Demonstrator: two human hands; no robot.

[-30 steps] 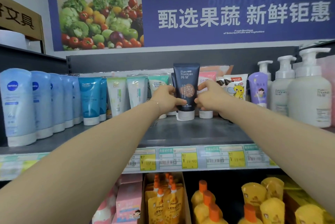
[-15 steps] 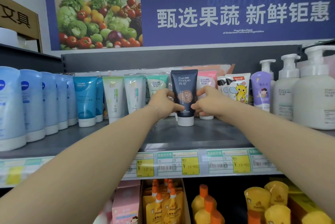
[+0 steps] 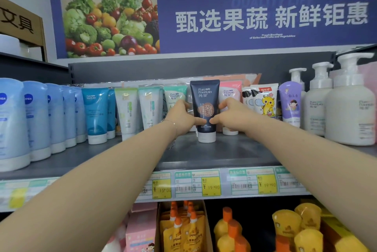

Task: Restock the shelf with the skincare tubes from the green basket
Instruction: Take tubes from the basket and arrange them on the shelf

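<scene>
At frame centre, my two hands grip a navy tube (image 3: 205, 108).
Left hand (image 3: 182, 118) and right hand (image 3: 229, 117) pinch its sides; it stands cap-down on the shelf (image 3: 214, 154).

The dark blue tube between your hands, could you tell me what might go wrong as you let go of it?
The dark blue tube stands on its narrow cap, so it may tip if the left hand or right hand drags on release. Falling, it could knock over the pink tube close behind.
</scene>
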